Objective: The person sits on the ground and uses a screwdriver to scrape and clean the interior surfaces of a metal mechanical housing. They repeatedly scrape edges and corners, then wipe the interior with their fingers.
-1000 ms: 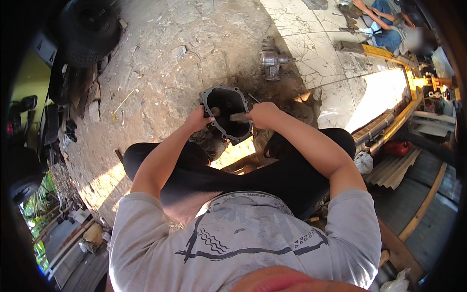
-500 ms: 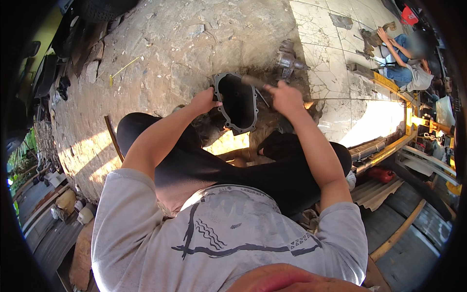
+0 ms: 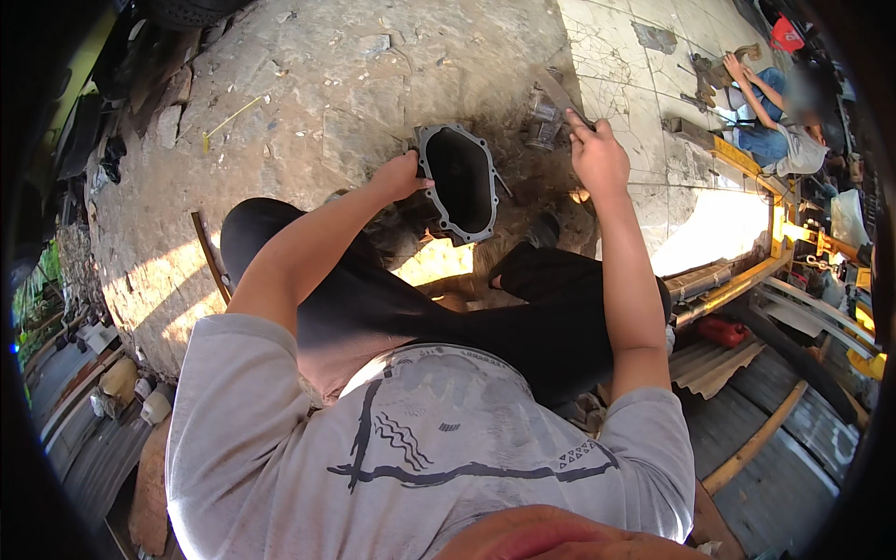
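Observation:
My left hand grips the left side of a dark cast-metal housing, whose hollow interior faces up inside a bolt-holed flange. My right hand is raised to the right of the housing, closed on a long flat tool, away from the housing and over a grey metal valve-like part on the ground. A thin rod lies against the housing's right side. My crossed legs in dark trousers are just below it.
At the upper right another person sits on cracked tiles, hands on small metal parts. A yellow metal frame, red container and corrugated sheet lie to my right. A tyre and scrap line the left, beyond rough concrete.
My right hand has drawn the tool out of the housing, moving it up and to the right. My left hand keeps its grip; the housing sits a little higher in view.

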The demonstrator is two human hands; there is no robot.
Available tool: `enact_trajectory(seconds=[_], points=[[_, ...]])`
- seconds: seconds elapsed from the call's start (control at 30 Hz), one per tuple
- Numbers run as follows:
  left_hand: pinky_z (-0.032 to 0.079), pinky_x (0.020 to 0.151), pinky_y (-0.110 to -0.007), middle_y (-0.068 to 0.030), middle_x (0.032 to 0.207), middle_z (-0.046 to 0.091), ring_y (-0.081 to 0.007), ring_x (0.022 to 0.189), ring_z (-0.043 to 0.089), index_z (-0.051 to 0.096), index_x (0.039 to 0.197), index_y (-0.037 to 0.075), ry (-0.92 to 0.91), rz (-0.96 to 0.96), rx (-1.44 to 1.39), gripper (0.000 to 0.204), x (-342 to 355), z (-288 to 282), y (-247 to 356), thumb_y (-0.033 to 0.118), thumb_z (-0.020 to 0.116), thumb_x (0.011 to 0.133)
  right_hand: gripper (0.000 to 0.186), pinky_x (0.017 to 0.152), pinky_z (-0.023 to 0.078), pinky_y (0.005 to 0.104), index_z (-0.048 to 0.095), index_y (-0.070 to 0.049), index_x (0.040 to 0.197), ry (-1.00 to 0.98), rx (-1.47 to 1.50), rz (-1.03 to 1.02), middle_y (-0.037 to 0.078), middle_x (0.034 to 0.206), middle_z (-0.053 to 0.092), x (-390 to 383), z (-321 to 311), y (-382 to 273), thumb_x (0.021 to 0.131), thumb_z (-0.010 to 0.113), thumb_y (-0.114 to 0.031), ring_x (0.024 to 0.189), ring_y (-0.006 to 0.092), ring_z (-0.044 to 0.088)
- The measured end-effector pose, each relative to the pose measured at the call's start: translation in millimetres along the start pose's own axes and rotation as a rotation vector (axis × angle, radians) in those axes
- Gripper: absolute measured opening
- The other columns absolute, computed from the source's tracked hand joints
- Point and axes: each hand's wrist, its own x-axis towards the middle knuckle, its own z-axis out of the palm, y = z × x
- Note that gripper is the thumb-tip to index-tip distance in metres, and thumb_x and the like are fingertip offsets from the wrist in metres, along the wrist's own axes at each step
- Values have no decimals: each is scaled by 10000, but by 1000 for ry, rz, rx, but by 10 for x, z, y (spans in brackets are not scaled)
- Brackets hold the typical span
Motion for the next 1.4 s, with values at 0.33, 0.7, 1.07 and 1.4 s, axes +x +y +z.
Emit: enact_trajectory(seconds=[0.33, 0.7, 1.07, 1.4], points=[[496, 892, -531, -290, 1101, 647, -480, 1097, 616, 510, 1130, -40, -27, -6, 2, 675, -4, 61, -114, 478, 814, 821, 473, 820, 590, 445, 649, -351, 1360, -432, -227, -35, 117, 1134, 612, -231, 253, -155, 942, 570, -144, 957, 310, 715], [505, 989, -481, -244, 1288, 641, -426, 1195, 610, 613, 1279, 2, -237, -131, 7, 648, -5, 146, -627, 378, 846, 805, 383, 899, 570, 441, 677, -329, 1328, -398, -21, 15, 102, 1195, 676, -115, -15, 147, 950, 645, -279, 1077, 303, 681], [505, 1017, -451, -210, 1252, 691, -391, 1190, 639, 656, 1302, 80, -376, -137, 180, 643, -162, -153, -506, 499, 777, 829, 385, 964, 548, 459, 671, -297, 1341, -461, -47, -29, 92, 1275, 692, -17, -109, 41, 958, 632, -309, 1175, 311, 653], [537, 963, -458, -124, 1188, 733, -324, 1137, 684, 764, 1140, 98, -454, -202, 557, 618, -175, -369, -177, 646, 634, 885, 376, 961, 543, 463, 731, -142, 1228, -696, -115, 2, 127, 1219, 718, -71, -139, 23, 963, 624, -387, 1147, 334, 671]])
